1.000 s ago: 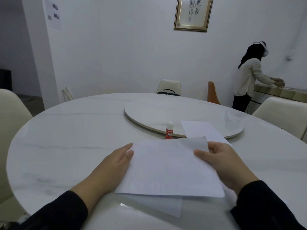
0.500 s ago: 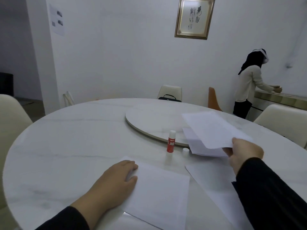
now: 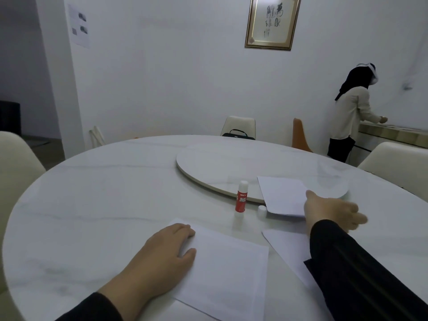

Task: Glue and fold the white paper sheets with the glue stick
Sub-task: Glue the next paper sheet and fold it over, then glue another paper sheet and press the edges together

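A white paper sheet point(image 3: 227, 272) lies flat on the table in front of me, with my left hand point(image 3: 162, 253) resting palm-down on its left edge. My right hand point(image 3: 331, 212) hovers open, fingers spread, at the right edge of a folded white sheet point(image 3: 282, 195) that lies partly on the turntable rim. Another white sheet point(image 3: 289, 246) lies under my right sleeve. The red glue stick point(image 3: 240, 198) stands upright and uncapped between the sheets, its white cap point(image 3: 262, 210) on the table beside it.
A round marble table point(image 3: 92, 205) carries a raised turntable point(image 3: 231, 167) at its middle. Cream chairs point(image 3: 14, 163) stand around it, one with a black bag point(image 3: 236, 133). A person point(image 3: 352, 114) stands at a counter at the far right.
My right hand carried the folded sheet to the right, laid it on the earlier folded sheet at the turntable rim and let go. My left hand stayed on the near sheet.
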`<state>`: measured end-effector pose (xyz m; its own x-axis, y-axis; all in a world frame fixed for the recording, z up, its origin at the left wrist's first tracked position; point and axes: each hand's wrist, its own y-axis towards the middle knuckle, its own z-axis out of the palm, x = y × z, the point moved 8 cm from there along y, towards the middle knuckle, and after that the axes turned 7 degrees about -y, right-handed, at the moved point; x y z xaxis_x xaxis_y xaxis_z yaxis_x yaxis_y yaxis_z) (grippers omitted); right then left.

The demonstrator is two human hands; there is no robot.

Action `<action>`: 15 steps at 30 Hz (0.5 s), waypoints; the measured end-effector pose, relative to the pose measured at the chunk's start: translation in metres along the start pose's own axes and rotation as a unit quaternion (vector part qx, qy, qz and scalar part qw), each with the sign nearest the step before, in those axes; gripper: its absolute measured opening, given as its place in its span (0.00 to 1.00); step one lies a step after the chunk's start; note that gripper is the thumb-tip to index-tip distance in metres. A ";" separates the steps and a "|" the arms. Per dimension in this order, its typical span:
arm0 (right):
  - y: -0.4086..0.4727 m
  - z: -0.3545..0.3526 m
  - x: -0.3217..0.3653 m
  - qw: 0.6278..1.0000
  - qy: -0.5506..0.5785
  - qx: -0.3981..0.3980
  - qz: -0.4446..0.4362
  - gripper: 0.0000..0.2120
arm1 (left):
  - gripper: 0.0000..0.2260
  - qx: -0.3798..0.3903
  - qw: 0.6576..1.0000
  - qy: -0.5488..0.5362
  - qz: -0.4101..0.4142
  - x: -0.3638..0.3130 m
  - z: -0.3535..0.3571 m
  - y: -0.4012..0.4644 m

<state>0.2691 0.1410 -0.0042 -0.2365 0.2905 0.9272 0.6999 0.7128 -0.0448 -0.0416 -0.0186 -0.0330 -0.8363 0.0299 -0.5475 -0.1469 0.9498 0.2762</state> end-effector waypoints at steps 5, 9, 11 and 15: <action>-0.052 0.024 0.045 0.961 -0.068 0.100 -0.247 0.32 | 0.24 0.012 1.000 0.015 -0.001 -0.005 0.001 -0.003; -0.098 0.079 0.037 0.894 -0.220 0.250 -0.300 0.34 | 0.30 0.047 0.998 0.022 -0.030 -0.004 0.005 -0.006; -0.104 0.091 0.033 0.891 -0.231 0.252 -0.298 0.28 | 0.33 0.064 0.997 0.016 -0.033 -0.005 0.006 -0.007; -0.107 0.095 0.039 0.892 -0.215 0.206 -0.341 0.15 | 0.40 0.122 0.990 0.071 0.014 -0.015 0.012 -0.009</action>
<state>0.1207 0.1370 0.0015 -0.8110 -0.1453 0.5667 0.0080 0.9658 0.2591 -0.0212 -0.0234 -0.0366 -0.9062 0.0297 -0.4219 -0.0049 0.9967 0.0807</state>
